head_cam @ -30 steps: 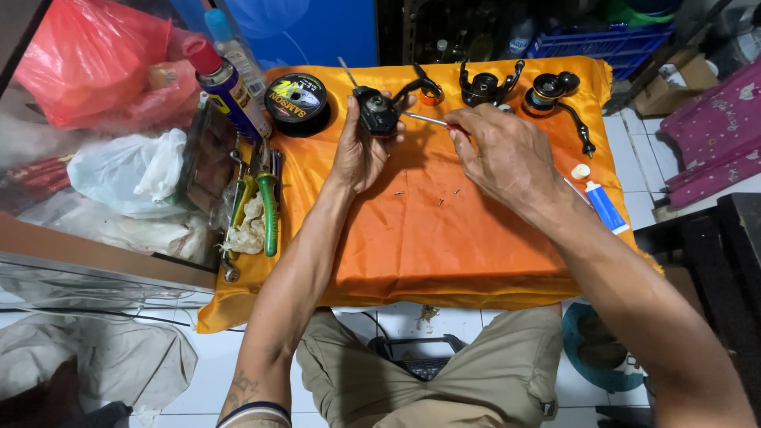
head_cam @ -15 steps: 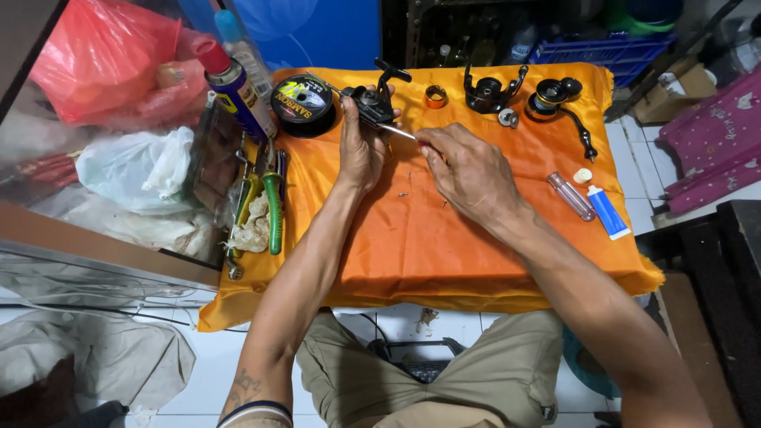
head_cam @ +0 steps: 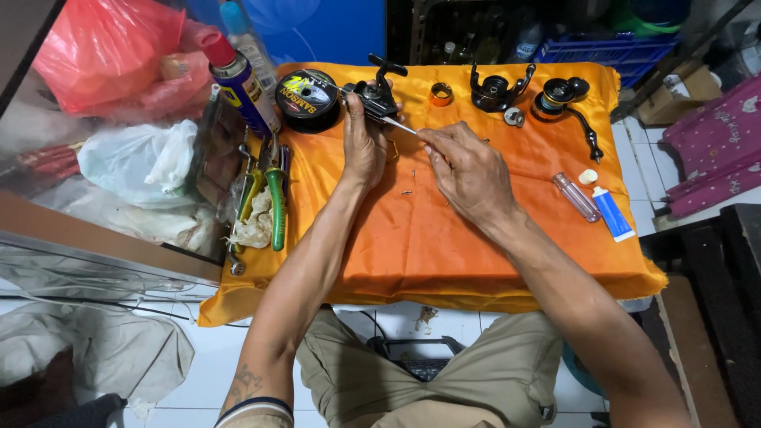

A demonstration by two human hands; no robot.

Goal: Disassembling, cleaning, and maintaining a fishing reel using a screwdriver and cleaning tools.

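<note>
My left hand (head_cam: pixel 363 144) grips a black fishing reel body (head_cam: pixel 377 92) with its handle sticking up, near the far edge of the orange cloth (head_cam: pixel 412 238). My right hand (head_cam: pixel 468 170) pinches a thin metal screwdriver (head_cam: pixel 399 124) whose tip touches the reel's side. A few tiny screws lie on the cloth between the two hands. Both forearms reach in from the bottom of the head view.
A black spool of line (head_cam: pixel 307 100) lies left of the reel. An orange ring (head_cam: pixel 441 94), two more black reel parts (head_cam: pixel 496 89) (head_cam: pixel 556 97), a clear tube (head_cam: pixel 576 196) and a blue tube (head_cam: pixel 613 213) lie to the right. Green-handled pliers (head_cam: pixel 276 198) and spray cans (head_cam: pixel 238 79) are left.
Both hands and the reel have shifted left along the cloth's far edge. The reel's handle has turned upward. The screwdriver stays against the reel.
</note>
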